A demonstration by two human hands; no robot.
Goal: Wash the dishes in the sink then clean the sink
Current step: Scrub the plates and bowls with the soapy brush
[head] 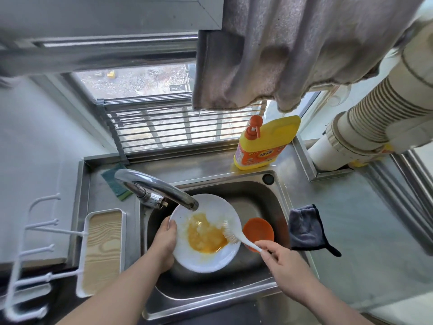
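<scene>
Left hand (165,240) gripped the white plate's (206,259) rim over the sink (278,195) while right-hand (284,263) fingers pinched the dish brush (236,235), best scrubbed through the yellow residue (205,233) under the faucet (159,186).

The faucet (159,188) is covering part of the plate (206,259) rim, and the plate is hiding most of the sink (278,202) bottom plus the orange bowl's (259,229) left edge. The soap bottle (264,144) label is too blurry to read, and the white rack (35,249) is getting cut off at the left edge.
</scene>
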